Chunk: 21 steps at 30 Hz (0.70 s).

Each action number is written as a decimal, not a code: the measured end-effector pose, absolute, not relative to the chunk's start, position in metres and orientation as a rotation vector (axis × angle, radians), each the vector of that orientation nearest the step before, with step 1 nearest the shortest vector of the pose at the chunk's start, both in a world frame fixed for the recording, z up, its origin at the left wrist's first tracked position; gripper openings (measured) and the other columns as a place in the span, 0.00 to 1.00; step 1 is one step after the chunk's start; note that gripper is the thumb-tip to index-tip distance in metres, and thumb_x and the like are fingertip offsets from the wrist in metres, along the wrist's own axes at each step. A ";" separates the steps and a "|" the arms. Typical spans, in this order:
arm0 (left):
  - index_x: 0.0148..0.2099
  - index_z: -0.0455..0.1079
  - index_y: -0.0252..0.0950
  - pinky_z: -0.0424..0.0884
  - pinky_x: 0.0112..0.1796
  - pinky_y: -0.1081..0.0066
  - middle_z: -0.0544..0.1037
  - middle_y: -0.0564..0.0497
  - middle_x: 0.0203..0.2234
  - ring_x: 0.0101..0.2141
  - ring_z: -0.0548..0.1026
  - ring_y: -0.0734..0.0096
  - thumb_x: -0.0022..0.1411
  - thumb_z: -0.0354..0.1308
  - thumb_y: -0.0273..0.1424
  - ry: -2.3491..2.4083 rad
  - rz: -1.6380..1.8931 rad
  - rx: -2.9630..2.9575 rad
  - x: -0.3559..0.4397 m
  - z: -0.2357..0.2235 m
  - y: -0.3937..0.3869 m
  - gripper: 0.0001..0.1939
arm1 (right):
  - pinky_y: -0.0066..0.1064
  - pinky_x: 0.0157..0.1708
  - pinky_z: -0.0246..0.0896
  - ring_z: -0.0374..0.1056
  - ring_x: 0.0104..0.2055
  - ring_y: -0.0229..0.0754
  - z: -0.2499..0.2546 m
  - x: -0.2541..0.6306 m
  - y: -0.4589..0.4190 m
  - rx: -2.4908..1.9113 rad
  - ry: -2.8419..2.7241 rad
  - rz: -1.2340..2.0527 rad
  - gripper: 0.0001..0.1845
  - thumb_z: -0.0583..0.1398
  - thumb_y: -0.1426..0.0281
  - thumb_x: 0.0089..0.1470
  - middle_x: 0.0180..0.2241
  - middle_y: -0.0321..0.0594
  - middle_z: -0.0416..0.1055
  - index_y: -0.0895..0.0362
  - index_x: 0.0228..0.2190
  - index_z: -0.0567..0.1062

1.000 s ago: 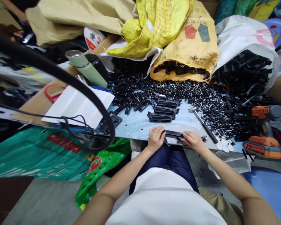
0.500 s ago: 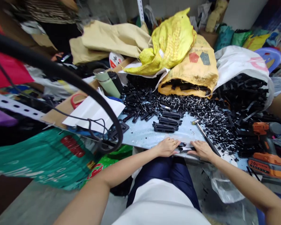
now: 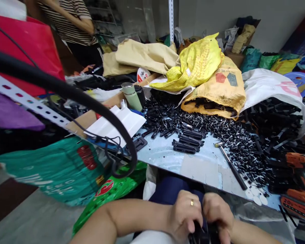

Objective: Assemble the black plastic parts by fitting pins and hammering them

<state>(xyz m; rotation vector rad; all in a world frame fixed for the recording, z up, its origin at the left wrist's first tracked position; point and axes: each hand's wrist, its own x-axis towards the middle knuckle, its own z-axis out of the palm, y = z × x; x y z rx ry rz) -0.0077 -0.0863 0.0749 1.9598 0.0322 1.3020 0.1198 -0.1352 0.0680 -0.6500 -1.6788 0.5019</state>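
Over my lap, below the table's front edge, my left hand (image 3: 185, 215) and my right hand (image 3: 218, 213) are close together with fingers curled. Both grip black plastic parts (image 3: 201, 235), which run off the bottom of the picture; whether they form one piece or two I cannot tell. A ring shows on my left hand. Beyond the hands, several long black plastic pieces (image 3: 185, 146) lie in a row on the pale blue tabletop (image 3: 160, 152). A hammer (image 3: 230, 166) with a black handle rests to their right, its head pointing away from me.
Loose small black and silver parts (image 3: 218, 125) are heaped behind. Yellow sacks (image 3: 213, 96) and a white sack (image 3: 269, 79) stand at the back. An orange cordless drill (image 3: 298, 200) lies right. A thick black cable (image 3: 91, 91) crosses the left. A person in stripes (image 3: 71, 17) stands behind.
Both hands have come back from the table edge to above my lap, holding black parts and now closer together. The camera view has shifted, and more of the person behind shows.
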 end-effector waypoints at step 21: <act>0.61 0.53 0.31 0.49 0.55 0.47 0.61 0.36 0.57 0.58 0.56 0.53 0.57 0.43 0.55 0.805 0.355 2.959 0.033 -0.026 0.053 0.39 | 0.37 0.39 0.59 0.62 0.43 0.45 0.010 0.213 0.110 -1.928 -2.352 0.072 0.16 0.52 0.64 0.58 0.43 0.43 0.71 0.50 0.45 0.73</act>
